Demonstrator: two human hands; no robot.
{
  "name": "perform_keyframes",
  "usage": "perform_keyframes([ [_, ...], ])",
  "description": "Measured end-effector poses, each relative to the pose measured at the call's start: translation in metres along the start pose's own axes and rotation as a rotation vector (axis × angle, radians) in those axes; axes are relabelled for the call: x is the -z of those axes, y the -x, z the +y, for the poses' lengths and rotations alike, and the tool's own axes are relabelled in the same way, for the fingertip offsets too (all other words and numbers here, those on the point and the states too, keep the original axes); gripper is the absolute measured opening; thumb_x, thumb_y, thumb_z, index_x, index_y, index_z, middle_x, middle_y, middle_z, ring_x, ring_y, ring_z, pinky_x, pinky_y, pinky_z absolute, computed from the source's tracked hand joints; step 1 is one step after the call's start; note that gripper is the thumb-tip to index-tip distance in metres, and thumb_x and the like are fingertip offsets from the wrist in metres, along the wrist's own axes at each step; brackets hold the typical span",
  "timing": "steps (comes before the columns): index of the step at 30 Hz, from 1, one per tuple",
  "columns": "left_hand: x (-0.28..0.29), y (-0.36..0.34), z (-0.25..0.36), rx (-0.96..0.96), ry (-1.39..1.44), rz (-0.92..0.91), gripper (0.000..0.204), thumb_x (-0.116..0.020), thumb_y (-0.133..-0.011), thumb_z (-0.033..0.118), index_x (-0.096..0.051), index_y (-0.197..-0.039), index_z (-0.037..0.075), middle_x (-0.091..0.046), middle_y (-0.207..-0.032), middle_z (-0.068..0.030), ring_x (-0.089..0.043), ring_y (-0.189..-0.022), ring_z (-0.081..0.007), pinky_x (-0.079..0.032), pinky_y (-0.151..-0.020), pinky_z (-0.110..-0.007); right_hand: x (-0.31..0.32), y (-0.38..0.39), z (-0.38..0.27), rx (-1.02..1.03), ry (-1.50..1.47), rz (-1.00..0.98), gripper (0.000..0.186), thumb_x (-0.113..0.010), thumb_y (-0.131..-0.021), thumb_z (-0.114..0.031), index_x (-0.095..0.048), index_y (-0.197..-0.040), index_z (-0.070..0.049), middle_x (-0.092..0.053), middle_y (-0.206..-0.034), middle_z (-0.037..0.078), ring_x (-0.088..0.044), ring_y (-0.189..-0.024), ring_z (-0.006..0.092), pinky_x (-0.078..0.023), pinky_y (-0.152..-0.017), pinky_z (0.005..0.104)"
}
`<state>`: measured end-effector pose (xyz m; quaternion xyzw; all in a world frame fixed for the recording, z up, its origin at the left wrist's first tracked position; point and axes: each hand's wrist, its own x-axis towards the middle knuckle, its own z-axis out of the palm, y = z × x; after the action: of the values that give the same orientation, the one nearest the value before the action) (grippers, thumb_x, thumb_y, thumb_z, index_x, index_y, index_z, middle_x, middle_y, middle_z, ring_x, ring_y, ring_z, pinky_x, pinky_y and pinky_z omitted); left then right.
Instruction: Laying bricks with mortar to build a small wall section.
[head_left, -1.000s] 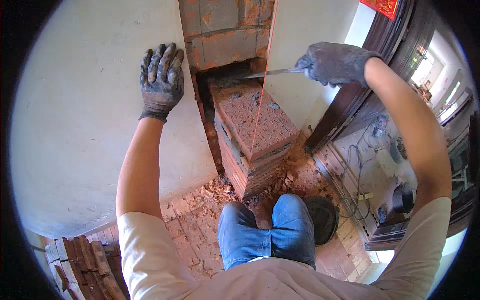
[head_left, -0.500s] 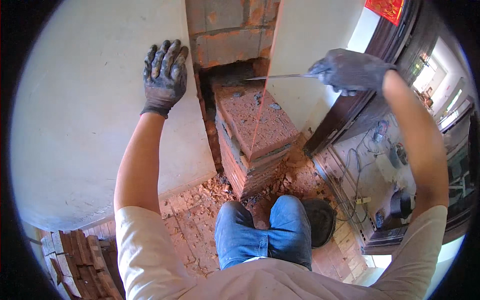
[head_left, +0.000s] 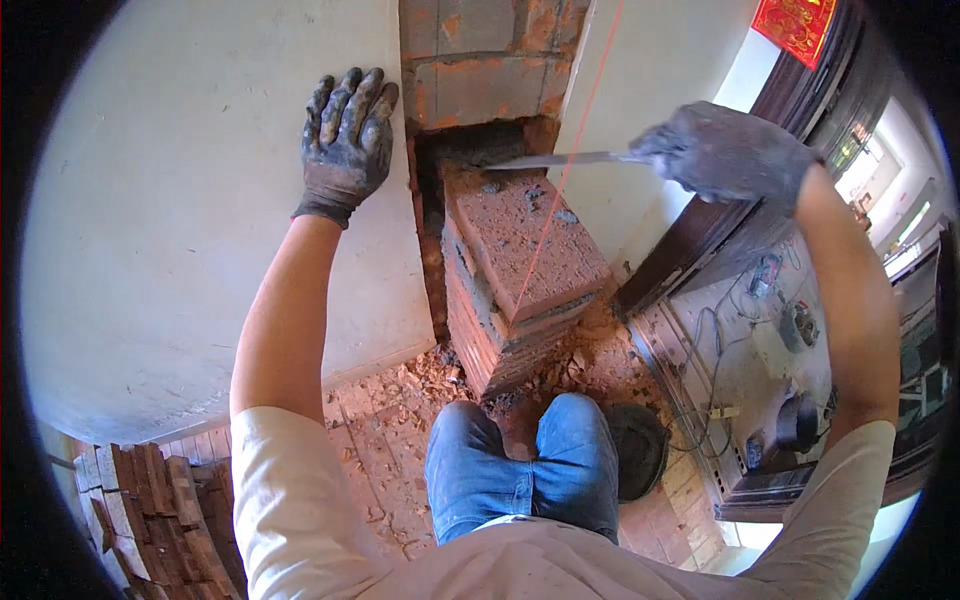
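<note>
My left hand [head_left: 346, 150], in a dark, mortar-smeared glove, rests flat on the white wall left of the recess, fingers extended. My right hand [head_left: 724, 152], also gloved and slightly blurred, grips a long, thin metal blade [head_left: 570, 159]. Its far end is at the back top of a reddish brick stack [head_left: 525, 240], by the dark recess [head_left: 475, 138] under exposed grey blockwork [head_left: 490, 92]; whether it touches there I cannot tell. Grey mortar lumps dot the top brick, and a red string [head_left: 583, 125] runs diagonally down in front of it.
A dark round pan [head_left: 637, 450] lies beside my right knee. Brick rubble [head_left: 400, 460] covers the floor; more bricks [head_left: 160, 510] are piled lower left. At the right are a dark door frame [head_left: 660, 260], cables [head_left: 715, 330] and a power tool [head_left: 765, 275].
The view has shifted, so the wall and stack appear further right. My right hand has moved rightward and slightly down, still holding the blade. My left hand remains on the wall.
</note>
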<state>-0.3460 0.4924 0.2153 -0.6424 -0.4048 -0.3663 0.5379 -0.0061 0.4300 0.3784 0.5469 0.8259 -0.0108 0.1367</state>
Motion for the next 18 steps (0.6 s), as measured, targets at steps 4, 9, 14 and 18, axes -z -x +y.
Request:
perform_keyframes([
  [4, -0.003, -0.002, 0.003, -0.001, -0.005, -0.023, 0.037, -0.058, -0.082, 0.013, -0.058, -0.119, 0.013, -0.054, -0.127, -0.0076, -0.049, -0.120, -0.0274, -0.034, -0.104, -0.049, -0.016, -0.033, 0.026, 0.245, -0.108, 0.036, 0.035, -0.046, -0.083, -0.015, -0.063, -0.111, -0.004, -0.057, -0.060, 0.008, -0.054, -0.045, 0.0135, -0.048, -0.044, 0.0290],
  [9, 0.004, -0.002, 0.001, -0.013, 0.012, 0.009, 0.037, -0.056, -0.083, 0.012, -0.059, -0.120, 0.013, -0.053, -0.128, -0.0076, -0.049, -0.120, -0.0284, -0.034, -0.104, -0.049, -0.003, -0.010, 0.029, 0.140, -0.077, 0.175, 0.034, -0.048, -0.083, -0.015, -0.063, -0.111, -0.003, -0.056, -0.060, 0.007, -0.054, -0.045, 0.0144, -0.048, -0.043, 0.0294],
  [14, 0.003, 0.001, 0.010, 0.006, -0.005, 0.010, 0.032, -0.050, -0.085, 0.011, -0.063, -0.115, 0.015, -0.055, -0.127, -0.0049, -0.050, -0.120, -0.0253, -0.034, -0.105, -0.047, -0.037, -0.031, 0.043, 0.597, 0.305, 0.238, 0.026, -0.045, -0.089, -0.011, -0.064, -0.105, -0.004, -0.055, -0.059, 0.006, -0.057, -0.047, 0.0141, -0.049, -0.044, 0.0298],
  [18, -0.010, 0.009, -0.002, -0.034, -0.032, 0.009, 0.035, -0.057, -0.086, 0.017, -0.057, -0.121, 0.017, -0.051, -0.132, -0.0054, -0.047, -0.122, -0.0257, -0.033, -0.106, -0.046, -0.128, 0.051, 0.096, -0.036, -0.570, 0.217, 0.028, -0.048, -0.095, -0.020, -0.060, -0.113, -0.003, -0.062, -0.103, 0.005, -0.059, -0.071, 0.0090, -0.052, -0.061, 0.0285],
])
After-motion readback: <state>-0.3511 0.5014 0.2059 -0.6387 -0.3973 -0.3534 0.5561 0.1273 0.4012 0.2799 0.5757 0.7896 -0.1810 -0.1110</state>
